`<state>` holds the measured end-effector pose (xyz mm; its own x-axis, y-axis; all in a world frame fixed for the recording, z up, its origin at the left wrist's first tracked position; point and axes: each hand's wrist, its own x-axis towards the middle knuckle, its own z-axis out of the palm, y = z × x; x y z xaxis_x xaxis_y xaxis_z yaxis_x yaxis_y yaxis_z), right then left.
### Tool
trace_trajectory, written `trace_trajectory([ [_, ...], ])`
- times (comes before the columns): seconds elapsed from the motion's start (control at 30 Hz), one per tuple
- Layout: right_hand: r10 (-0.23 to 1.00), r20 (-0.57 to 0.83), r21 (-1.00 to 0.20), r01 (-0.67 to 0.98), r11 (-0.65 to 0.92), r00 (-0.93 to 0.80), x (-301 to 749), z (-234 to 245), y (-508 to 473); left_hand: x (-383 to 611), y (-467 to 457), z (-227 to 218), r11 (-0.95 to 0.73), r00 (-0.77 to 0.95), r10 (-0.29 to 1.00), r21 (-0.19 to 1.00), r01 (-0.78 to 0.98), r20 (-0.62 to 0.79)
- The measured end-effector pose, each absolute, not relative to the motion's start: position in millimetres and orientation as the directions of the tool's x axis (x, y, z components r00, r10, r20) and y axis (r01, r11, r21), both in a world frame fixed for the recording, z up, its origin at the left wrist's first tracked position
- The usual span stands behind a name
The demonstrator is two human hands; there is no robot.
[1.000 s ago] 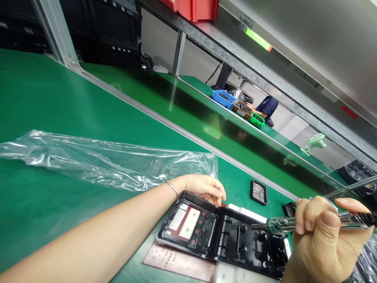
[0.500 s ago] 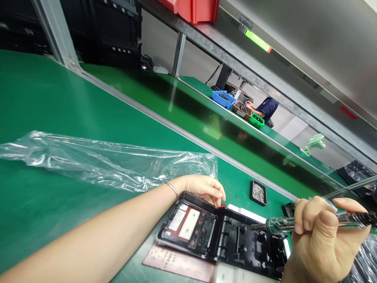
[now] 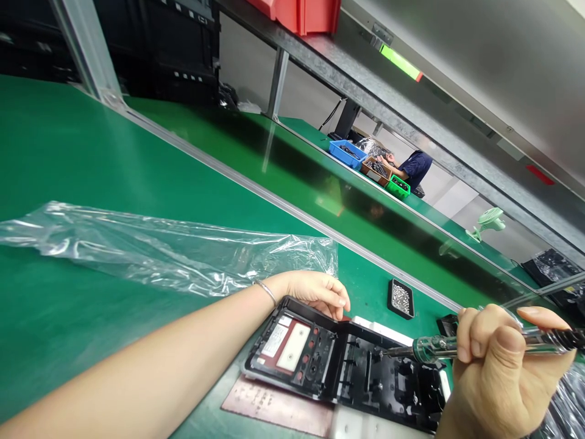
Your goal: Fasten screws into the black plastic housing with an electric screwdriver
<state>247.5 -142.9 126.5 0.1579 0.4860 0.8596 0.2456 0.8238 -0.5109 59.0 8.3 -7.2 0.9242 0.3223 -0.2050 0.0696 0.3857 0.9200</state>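
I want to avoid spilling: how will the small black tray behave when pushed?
The tray looks low and flat, so it probably slides rather than tips. Its metal pieces may make it heavy for its size; they look loose, so jolts could scatter them.

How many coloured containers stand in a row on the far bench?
3: the blue container at left in the picture, the brown container in the middle, the green container at right. More may be hidden.
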Motion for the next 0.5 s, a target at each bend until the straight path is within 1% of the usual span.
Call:
trace_trajectory([
  [0.5, 0.478, 0.863, -0.506, 0.258, 0.823, 0.164, 245.6, 127.1, -143.6, 59.7, 8.3, -6.5, 0.377, 0.923, 0.326, 0.924, 0.070, -0.203],
])
